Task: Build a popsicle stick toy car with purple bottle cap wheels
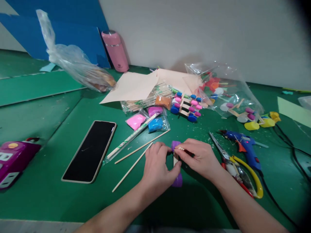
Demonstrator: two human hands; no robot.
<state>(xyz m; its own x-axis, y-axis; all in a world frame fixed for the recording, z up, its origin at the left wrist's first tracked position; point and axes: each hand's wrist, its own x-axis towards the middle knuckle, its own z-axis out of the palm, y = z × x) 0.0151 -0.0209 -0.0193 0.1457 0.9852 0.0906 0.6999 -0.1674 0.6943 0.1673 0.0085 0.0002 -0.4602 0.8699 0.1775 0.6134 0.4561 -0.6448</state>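
Note:
In the middle of the green table is a small piece built of pale wooden sticks (175, 158), with purple round ends (178, 181) at the near and far sides. My left hand (159, 165) curls around its left side, with the thumb near the sticks and fingertips by the far purple end. My right hand (200, 158) pinches a short pale stick piece (180, 148) just above that far end. The fingers partly cover both things. Two loose bamboo skewers (132, 166) lie left of my left hand.
A phone (89, 152) and a purple power strip (17, 161) lie left. Scissors (247, 174) and a blue glue gun (245, 145) with a trailing cord are right. Behind are clay packets (136, 121), finished stick models (187, 106), plastic bags (225, 87) and a pink flask (116, 51).

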